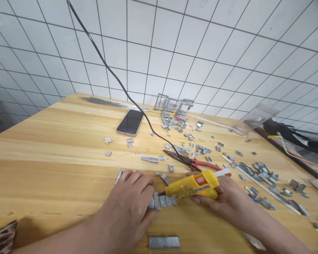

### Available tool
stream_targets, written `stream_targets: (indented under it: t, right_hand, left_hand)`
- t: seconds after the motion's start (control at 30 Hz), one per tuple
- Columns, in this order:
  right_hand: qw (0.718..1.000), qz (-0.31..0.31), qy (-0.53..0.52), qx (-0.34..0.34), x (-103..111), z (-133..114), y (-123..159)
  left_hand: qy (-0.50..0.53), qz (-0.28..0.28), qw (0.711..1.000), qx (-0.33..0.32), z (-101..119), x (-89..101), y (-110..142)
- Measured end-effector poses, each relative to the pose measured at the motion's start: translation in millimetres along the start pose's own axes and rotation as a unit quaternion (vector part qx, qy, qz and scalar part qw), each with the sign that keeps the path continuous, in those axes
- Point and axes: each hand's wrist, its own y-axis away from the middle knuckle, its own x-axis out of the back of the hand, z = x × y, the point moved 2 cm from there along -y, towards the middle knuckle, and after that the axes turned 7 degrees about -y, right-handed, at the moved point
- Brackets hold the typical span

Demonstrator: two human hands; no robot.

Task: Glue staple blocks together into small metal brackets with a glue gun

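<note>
My right hand [222,197] is wrapped round a yellow hot glue gun [190,187], with a white glue stick [222,172] poking out of its back. The gun's dark nozzle meets, or nearly meets, a row of small grey metal pieces [163,201]. My left hand [132,197] is closed on the left end of that row, thumb in front and fingers curled over the top. Part of the row is hidden under those fingers. A flat grey metal strip [164,242] lies nearer to me. Just beyond the gun are red-handled pliers [185,160].
A phone [130,122] lies beyond my left hand, near a bundle of thin metal rods [113,103]. Grey metal frames [171,104] stand by the tiled wall. Scattered metal bits [262,173] and a white stick [267,190] lie rightward. A black cord [113,74] hangs across the view to the gun.
</note>
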Motion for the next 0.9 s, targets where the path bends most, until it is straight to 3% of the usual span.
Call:
stream_targets:
  t: [0.17, 0.37, 0.6, 0.9]
  right_hand:
    - [1.0, -0.012, -0.014, 0.016, 3, -3, 1]
    - [1.0, -0.016, 0.004, -0.013, 6, -3, 4]
    - [0.999, -0.027, -0.041, 0.018, -1, -9, -3]
    - [0.998, -0.03, -0.045, 0.029, -5, -14, -4]
  left_hand:
    - [-0.002, -0.003, 1.0, 0.002, 0, -0.3, -1]
    - [-0.001, 0.002, 1.0, -0.007, -2, -1.8, 0]
    - [-0.004, -0.028, 1.0, 0.005, 0, 2.0, -3]
    - [0.007, -0.012, 1.0, 0.012, -3, 8.4, 0]
